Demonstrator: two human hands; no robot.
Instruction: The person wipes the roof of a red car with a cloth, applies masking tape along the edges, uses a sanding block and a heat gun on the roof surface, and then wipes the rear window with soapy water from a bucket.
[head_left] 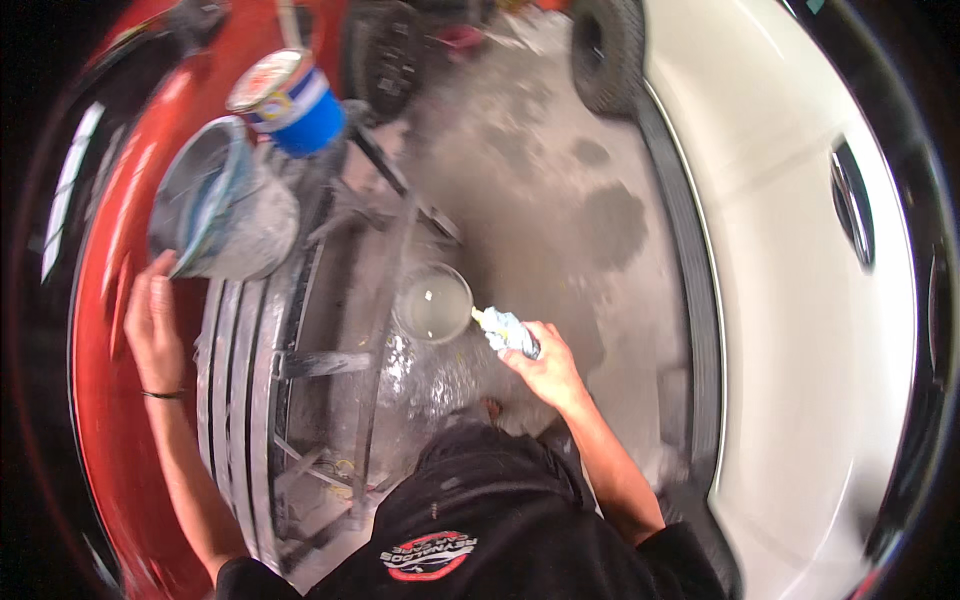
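My left hand (pixel 155 325) is at the near rim of a scuffed grey bucket (pixel 262 225), its fingertips pinching the edge. The bucket sits on a slatted metal bench (pixel 240 370) at my left. In front of me, my right hand (pixel 547 368) is closed around a crumpled white and pale blue cloth (pixel 506 330). A yellowish end of the bundle pokes out toward a round clear container (pixel 435 305) of cloudy liquid below. Whether it touches the container's rim, I cannot tell.
A blue and white tub (pixel 305 115) stands just beyond the bucket. A red car body (pixel 115 400) runs along my left, a white vehicle (pixel 790 300) with a dark side step (pixel 690 270) along my right. Wheels (pixel 607 55) stand at the far end of the wet, stained floor (pixel 500 200).
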